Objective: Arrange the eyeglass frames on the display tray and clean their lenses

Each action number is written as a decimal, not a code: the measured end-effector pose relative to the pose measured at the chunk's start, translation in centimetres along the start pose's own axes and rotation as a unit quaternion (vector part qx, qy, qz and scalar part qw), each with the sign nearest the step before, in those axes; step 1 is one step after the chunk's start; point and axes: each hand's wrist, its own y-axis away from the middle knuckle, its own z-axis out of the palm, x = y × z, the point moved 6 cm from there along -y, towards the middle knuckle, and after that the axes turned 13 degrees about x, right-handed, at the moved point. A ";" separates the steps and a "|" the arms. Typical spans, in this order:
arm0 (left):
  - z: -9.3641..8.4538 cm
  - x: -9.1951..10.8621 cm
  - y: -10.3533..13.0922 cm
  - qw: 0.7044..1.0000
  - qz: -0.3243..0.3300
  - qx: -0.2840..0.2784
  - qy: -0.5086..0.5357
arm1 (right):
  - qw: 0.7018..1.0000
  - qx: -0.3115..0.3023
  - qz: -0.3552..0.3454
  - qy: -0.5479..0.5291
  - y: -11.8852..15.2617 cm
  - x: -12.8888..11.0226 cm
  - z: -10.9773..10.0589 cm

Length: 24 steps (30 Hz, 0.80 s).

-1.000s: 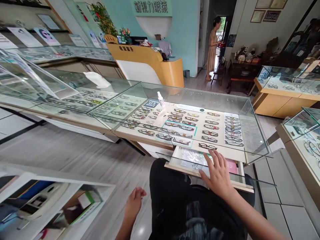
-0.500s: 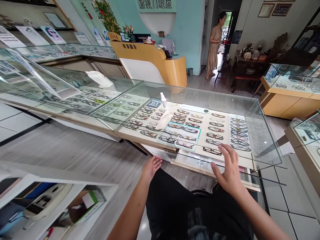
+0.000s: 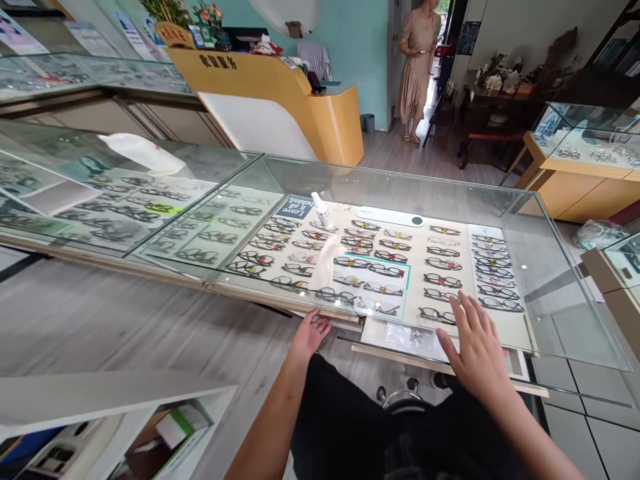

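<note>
My left hand [image 3: 311, 333] is at the front edge of the glass display case [image 3: 440, 183], fingers stretched out and nothing in them; whether it touches the edge I cannot tell. My right hand [image 3: 475, 343] is spread open over the case's front, above a pulled-out drawer [image 3: 400, 357], also holding nothing. Several rows of eyeglasses [image 3: 443, 281] show through the glass. A small white spray bottle [image 3: 322, 212] stands on the case, with a crumpled white cloth or tissue [image 3: 326, 260] nearer me. In the drawer lies a clear plastic bag [image 3: 415, 338].
Low at left is a white shelf unit [image 3: 120, 400] with boxes inside. A stool base [image 3: 403, 395] shows between my legs. Beyond the case are a yellow counter [image 3: 340, 127] and a person [image 3: 417, 67] standing near a doorway. Another display case [image 3: 575, 173] stands at right.
My view has tilted down and come closer to the case. My left hand has come up to the case's front edge. The person at the back has turned.
</note>
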 end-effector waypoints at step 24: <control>-0.1 0.1 -1.6 0.995 -0.029 -0.064 -0.074 | 0.999 -0.037 0.011 0.025 0.5 0.6 -0.9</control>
